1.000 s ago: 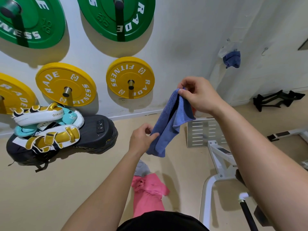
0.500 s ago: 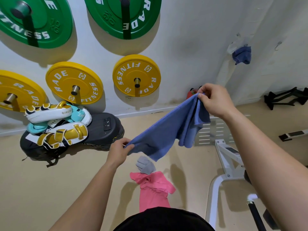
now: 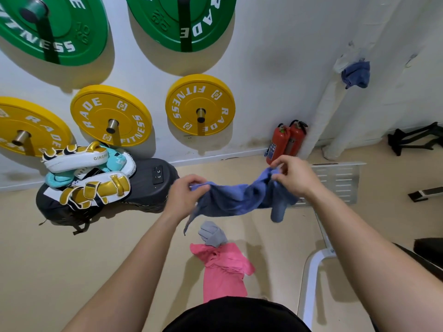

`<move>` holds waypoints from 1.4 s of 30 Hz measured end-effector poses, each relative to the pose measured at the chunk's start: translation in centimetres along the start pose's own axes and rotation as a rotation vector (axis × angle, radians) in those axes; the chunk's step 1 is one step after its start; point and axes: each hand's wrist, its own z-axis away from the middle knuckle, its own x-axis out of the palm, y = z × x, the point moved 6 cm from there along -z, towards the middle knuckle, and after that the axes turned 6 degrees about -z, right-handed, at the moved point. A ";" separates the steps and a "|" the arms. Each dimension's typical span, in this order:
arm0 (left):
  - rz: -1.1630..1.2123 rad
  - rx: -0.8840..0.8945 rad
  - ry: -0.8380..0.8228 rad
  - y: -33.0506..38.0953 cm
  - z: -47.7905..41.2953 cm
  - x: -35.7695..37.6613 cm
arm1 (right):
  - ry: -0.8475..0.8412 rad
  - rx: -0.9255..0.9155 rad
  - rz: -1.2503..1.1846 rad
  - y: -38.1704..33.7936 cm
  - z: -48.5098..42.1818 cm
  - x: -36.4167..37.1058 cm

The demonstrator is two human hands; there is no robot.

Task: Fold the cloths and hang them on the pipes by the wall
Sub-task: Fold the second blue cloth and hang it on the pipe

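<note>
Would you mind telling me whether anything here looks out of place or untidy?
Yes: a pink cloth and a grey cloth lie crumpled on the floor. The blue cloth on the wall pipe hangs bunched, not neatly folded.

Green plates (image 3: 182,22) above yellow plates (image 3: 200,105); gold-white pads (image 3: 96,190) atop black bag (image 3: 148,185); two red extinguishers (image 3: 285,142) upright.

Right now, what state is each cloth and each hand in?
Blue cloth, in the air, stretched between both hands, not yet folded.
Left hand, grips its left end.
Right hand, pinches its right end.
Pink cloth, crumpled on the floor.
Grey cloth, crumpled, at the pink one's top edge.
Hung cloth, draped on the pipe.
</note>
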 end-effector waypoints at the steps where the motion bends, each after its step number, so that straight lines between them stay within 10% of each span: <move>1: 0.025 0.026 -0.026 1.5 0.3 1.4 | -0.071 0.000 -0.019 -0.5 0.4 1.4; 11: -0.034 0.051 -0.276 2.8 1.4 7.9 | -0.230 -0.049 -0.237 -2.1 3.0 6.9; 42: 0.240 -0.123 -0.116 1.8 2.4 5.8 | -0.275 -0.026 -0.456 -2.5 4.8 7.7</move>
